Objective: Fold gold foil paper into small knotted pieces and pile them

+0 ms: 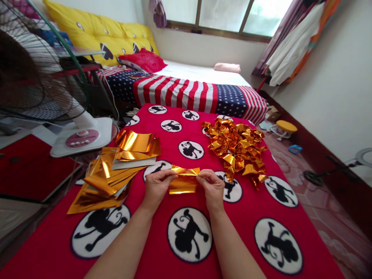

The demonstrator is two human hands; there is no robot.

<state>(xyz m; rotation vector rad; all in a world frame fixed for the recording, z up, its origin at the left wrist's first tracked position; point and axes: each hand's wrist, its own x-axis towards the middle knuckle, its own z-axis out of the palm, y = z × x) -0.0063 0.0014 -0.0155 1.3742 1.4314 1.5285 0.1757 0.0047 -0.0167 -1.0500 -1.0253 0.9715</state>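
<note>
A small sheet of shiny gold foil paper [183, 183] is stretched between my two hands, over the middle of the red cloth. My left hand [158, 186] pinches its left edge between thumb and fingers. On the opposite edge, my right hand [212, 186] pinches it the same way. A crease runs across the sheet near its upper part. To the left lies a loose stack of flat gold foil sheets [109, 176], some showing pale undersides. At the right is a heap of folded gold foil pieces [236, 143].
The red cloth [188, 209] with monkey prints covers the table. A standing fan [83, 135] is at the left edge. Behind the table is a bed with a flag-patterned cover [186, 93]. A yellow-topped stool [286, 126] stands on the floor at right.
</note>
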